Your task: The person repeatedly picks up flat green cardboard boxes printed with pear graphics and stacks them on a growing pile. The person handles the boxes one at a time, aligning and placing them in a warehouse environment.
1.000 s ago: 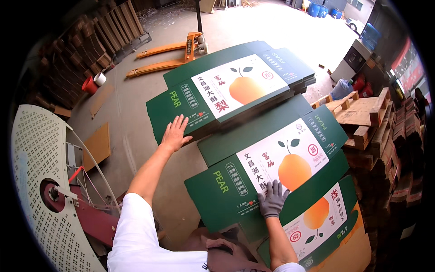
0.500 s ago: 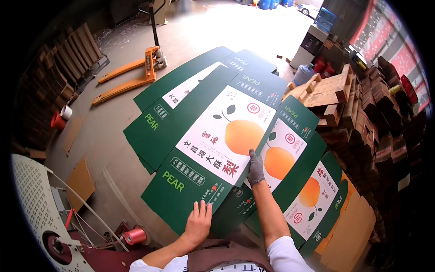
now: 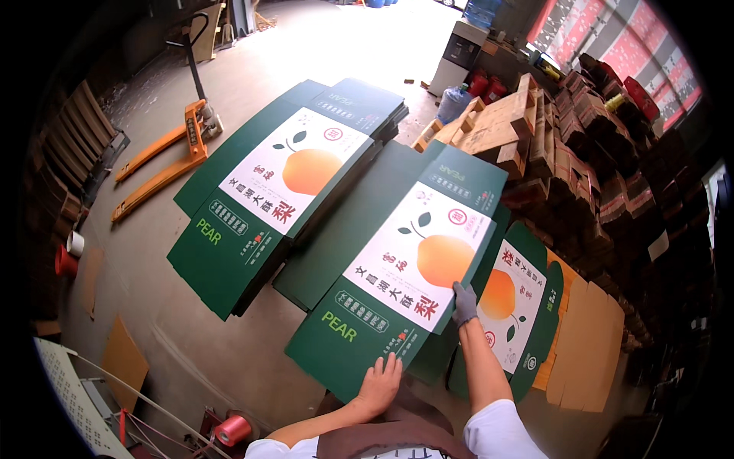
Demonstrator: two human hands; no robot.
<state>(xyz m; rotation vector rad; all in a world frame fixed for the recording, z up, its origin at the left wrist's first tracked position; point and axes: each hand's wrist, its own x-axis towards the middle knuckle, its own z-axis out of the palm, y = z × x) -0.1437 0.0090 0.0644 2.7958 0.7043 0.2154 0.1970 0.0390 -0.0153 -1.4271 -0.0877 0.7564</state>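
A flat green pear carton (image 3: 313, 348), printed with an orange fruit on a white panel, lies tilted in front of me across both my hands. My right hand (image 3: 465, 304), in a grey glove, is closed on its right edge with the thumb on top. At the near edge, my bare left hand (image 3: 380, 382) has its fingers over the printed face; its thumb is hidden. To the left is a stack of similar flat cartons (image 3: 208, 264). Another printed carton (image 3: 527, 306) lies at the right, partly covered by the one I hold.
An orange pallet jack (image 3: 195, 134) stands far left. Wooden pallets (image 3: 497, 126) and piles of brown cardboard (image 3: 604, 176) line the right, with a plain cardboard sheet (image 3: 585, 344) nearer. A water dispenser (image 3: 459, 57) stands at the back. A perforated machine panel (image 3: 69, 390) and pink spool (image 3: 232, 430) are lower left.
The carton in my hands has moved right, away from the left stack, whose top carton now shows fully. Both hands moved with it. The view has turned to the right.
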